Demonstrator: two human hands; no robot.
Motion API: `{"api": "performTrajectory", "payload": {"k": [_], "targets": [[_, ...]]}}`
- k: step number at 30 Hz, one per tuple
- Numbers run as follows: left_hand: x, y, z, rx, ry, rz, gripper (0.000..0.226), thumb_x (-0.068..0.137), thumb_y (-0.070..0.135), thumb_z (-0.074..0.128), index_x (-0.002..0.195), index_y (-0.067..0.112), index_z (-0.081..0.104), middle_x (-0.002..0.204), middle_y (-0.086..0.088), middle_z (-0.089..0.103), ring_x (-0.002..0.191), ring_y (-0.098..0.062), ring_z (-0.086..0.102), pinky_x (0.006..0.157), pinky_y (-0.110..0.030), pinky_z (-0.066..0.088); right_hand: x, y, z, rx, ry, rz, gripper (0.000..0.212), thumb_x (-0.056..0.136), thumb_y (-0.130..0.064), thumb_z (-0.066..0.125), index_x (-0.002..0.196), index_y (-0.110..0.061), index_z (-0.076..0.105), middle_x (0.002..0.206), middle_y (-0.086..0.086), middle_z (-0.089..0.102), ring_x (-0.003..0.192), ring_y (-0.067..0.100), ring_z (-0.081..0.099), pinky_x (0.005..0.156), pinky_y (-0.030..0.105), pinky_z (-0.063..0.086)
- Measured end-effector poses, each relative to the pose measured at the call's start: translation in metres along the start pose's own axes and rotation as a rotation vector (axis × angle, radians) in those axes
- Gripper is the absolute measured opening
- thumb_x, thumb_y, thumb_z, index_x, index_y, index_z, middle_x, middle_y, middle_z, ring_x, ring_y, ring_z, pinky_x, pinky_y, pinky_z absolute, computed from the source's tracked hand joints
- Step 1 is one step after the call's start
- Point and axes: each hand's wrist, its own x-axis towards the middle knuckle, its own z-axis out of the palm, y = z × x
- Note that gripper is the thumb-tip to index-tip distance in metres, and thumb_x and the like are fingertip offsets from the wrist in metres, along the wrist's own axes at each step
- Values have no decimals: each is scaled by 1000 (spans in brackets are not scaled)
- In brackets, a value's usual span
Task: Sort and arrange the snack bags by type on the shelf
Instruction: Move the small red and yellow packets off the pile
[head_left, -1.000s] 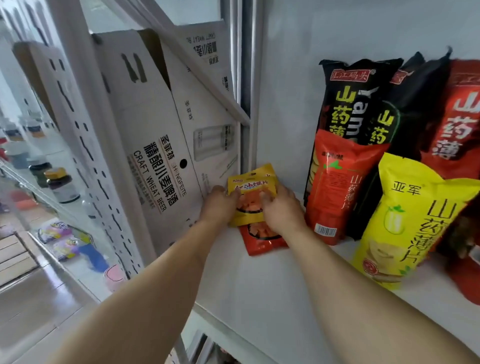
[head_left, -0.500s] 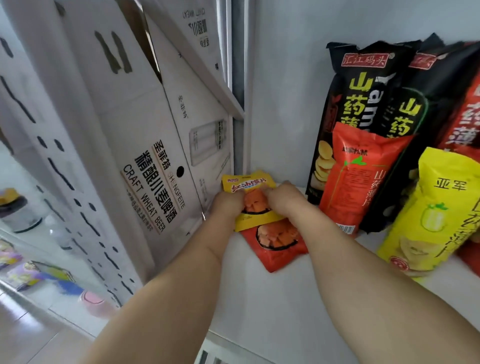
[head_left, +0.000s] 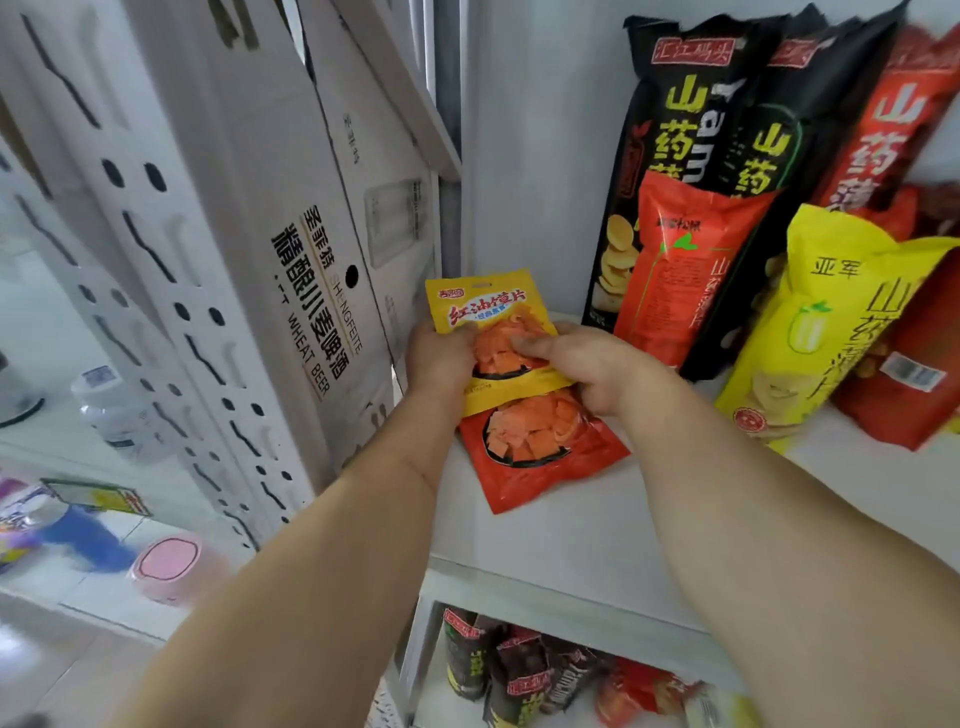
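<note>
Both hands meet at a small yellow foil snack bag with red lettering and a clear window of orange chips (head_left: 493, 332), at the far left end of the white shelf (head_left: 566, 545). The left hand (head_left: 441, 358) grips the bag's left edge, thumb curled onto its front below the lettering. The right hand (head_left: 587, 364) holds the right side, its fingers bent across the window and its thumb under the bag's lower right corner. The yellow bag stands tilted back near the white back wall and overlaps the top of a small red foil snack bag with a similar window of orange chips (head_left: 540, 452), which lies flat on the shelf just in front of it.

To the right, well clear of the hands, larger bags lean against the wall: a tall black chip bag with yellow characters (head_left: 670, 119), an orange-red bag (head_left: 680, 270) in front of it, a second black bag (head_left: 763, 156), a tall red bag (head_left: 893, 124) and a bright yellow bag (head_left: 831, 332) at the front.

Left of the shelf post stands a white cardboard beer carton printed with black text (head_left: 291, 218). More black and red bags (head_left: 524, 675) sit on the shelf below.
</note>
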Motion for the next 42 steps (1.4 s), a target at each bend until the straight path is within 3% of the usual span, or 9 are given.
{"api": "performTrajectory", "payload": {"k": [5, 10, 13, 16, 20, 23, 28, 37, 42], "targets": [[-29, -7, -7, 102, -57, 37, 7, 90, 24, 66, 96, 22, 69, 99, -3, 75, 88, -25, 72, 83, -43, 60, -27, 21, -11, 0, 37, -4, 66, 57, -34, 92, 116, -21, 67, 106, 11, 75, 93, 33, 74, 84, 57, 58], [-86, -1, -15, 547, -19, 197, 47, 97, 43, 52, 133, 14, 55, 126, -6, 66, 116, -29, 60, 95, -35, 47, -81, 44, -41, 28, 109, -34, 32, 73, -26, 86, 102, -20, 73, 98, 8, 77, 91, 32, 74, 87, 54, 57], [-144, 0, -11, 739, -63, 310, 46, 100, 42, 47, 137, 16, 52, 131, -8, 64, 119, -32, 58, 88, -34, 44, -120, 63, -71, 13, 127, -35, 46, 62, -33, 90, 103, -20, 75, 98, 9, 77, 91, 33, 74, 87, 56, 56], [-206, -7, 7, 856, -103, 422, 40, 100, 41, 45, 131, 19, 56, 123, -7, 67, 110, -32, 61, 75, -32, 40, -170, 86, -109, 12, 166, -37, 38, 72, -30, 87, 105, -17, 74, 96, 11, 77, 89, 33, 74, 87, 55, 57], [-281, -19, 42, 972, -126, 699, 35, 101, 37, 44, 123, 16, 60, 119, -6, 66, 104, -31, 63, 77, -36, 47, -236, 124, -172, 30, 218, -17, 31, 78, -29, 84, 105, -16, 74, 94, 12, 78, 89, 33, 74, 88, 55, 56], [-324, -29, 78, 1005, -163, 896, 31, 100, 32, 46, 115, 12, 65, 111, -9, 67, 98, -35, 64, 76, -40, 49, -280, 151, -219, 58, 284, -13, 23, 82, -24, 80, 103, -15, 74, 93, 12, 78, 89, 33, 75, 89, 55, 56], [-378, -39, 152, 1008, -243, 1202, 19, 89, 24, 60, 87, 9, 73, 81, -9, 69, 68, -35, 65, 57, -37, 49, -331, 180, -296, 100, 425, -15, 21, 83, -22, 79, 102, -16, 72, 91, 11, 78, 86, 32, 75, 86, 54, 58], [-425, -43, 319, 825, -309, 1434, 18, 82, 22, 61, 74, 11, 72, 70, -7, 66, 56, -31, 62, 48, -29, 43, -359, 202, -443, 174, 596, -57, 22, 81, -24, 81, 100, -17, 73, 93, 10, 78, 89, 31, 75, 87, 54, 58], [-436, -40, 410, 725, -337, 1485, 28, 86, 26, 50, 72, 12, 71, 69, -6, 65, 56, -31, 62, 47, -31, 45, -348, 201, -526, 175, 669, -34, 64, 49, -47, 96, 105, -25, 73, 108, 4, 76, 102, 30, 70, 90, 52, 56]]}}
